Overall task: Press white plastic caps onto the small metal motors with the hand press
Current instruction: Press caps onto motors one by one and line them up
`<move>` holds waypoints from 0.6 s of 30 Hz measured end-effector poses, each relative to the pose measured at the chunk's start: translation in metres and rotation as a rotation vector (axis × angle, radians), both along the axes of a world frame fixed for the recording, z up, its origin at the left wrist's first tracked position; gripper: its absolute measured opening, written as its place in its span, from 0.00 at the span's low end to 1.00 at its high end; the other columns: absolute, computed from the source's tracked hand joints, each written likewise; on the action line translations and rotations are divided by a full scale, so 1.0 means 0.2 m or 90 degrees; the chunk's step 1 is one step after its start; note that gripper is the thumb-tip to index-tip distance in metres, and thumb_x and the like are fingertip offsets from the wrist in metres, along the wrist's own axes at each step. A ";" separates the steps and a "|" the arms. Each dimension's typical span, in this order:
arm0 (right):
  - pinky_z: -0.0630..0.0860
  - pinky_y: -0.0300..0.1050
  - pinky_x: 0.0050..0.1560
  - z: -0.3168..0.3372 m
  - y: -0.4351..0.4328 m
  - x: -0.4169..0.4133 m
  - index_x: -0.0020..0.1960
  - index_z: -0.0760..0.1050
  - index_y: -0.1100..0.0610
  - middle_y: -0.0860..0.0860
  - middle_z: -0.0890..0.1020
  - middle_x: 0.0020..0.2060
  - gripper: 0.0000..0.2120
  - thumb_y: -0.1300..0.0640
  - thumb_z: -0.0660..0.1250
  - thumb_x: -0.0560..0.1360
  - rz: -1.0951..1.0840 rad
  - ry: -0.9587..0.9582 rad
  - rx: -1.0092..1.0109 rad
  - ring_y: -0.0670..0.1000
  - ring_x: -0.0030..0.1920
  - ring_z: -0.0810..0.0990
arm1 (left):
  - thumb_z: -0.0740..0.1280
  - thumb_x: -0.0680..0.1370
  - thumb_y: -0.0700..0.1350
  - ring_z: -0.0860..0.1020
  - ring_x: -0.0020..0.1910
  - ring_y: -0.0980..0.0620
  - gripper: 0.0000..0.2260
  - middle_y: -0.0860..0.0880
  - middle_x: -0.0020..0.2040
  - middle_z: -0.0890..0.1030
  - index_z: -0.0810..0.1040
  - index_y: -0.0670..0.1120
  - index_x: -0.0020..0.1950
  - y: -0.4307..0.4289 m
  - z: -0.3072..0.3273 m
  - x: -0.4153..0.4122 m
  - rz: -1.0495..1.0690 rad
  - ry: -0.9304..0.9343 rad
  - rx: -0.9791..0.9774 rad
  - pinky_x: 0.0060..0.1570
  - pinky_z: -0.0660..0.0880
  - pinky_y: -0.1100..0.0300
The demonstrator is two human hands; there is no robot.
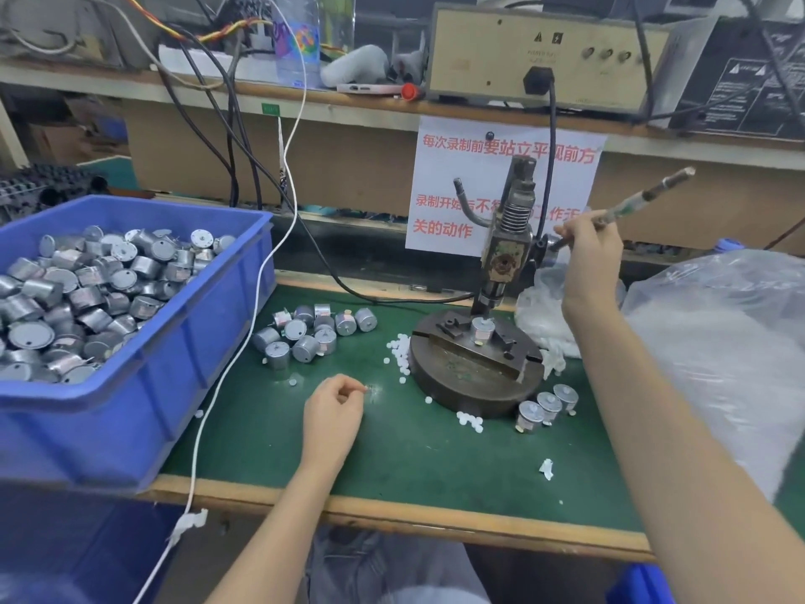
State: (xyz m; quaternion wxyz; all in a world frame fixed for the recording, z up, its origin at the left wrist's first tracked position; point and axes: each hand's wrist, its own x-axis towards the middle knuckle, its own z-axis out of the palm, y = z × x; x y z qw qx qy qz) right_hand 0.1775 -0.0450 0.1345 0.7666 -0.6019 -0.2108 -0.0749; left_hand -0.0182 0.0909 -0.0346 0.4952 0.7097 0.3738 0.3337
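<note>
"White caps point(400, 350) lie loose on the green mat point(414, 464), right against the press base point(461, 385). Where's the motor for this stroke?"

"That motor point(482, 330) sits upright in the fixture on the base, directly under the ram point(492, 294). Whether a cap is on its shaft I can't tell; it's too small."

"And the hands?"

"The right hand point(588, 250) is wrapped round the lever point(631, 202), which angles up to the right. The left hand point(335, 407) rests on the mat, well apart from the ram, with fingers curled and thumb and forefinger together. Whether it pinches a cap I can't tell."

"So what could go wrong?"

"If the cap is tilted or missing, I'd expect the stroke to seat it crooked or strike the bare shaft. A motor not square in the fixture might skid out. A stray cap under the motor would likely tip it."

"The left hand?"

"Safe where it is. Reaching in to steady the motor during the stroke would risk a pinch."
</note>
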 end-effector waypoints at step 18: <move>0.68 0.45 0.58 -0.58 0.09 0.01 0.65 0.71 0.58 0.54 0.76 0.62 0.21 0.52 0.66 0.75 0.022 -0.044 -0.492 0.54 0.63 0.72 | 0.62 0.72 0.34 0.79 0.41 0.46 0.11 0.48 0.42 0.80 0.77 0.49 0.36 0.02 -0.03 0.02 0.005 0.007 0.006 0.47 0.73 0.56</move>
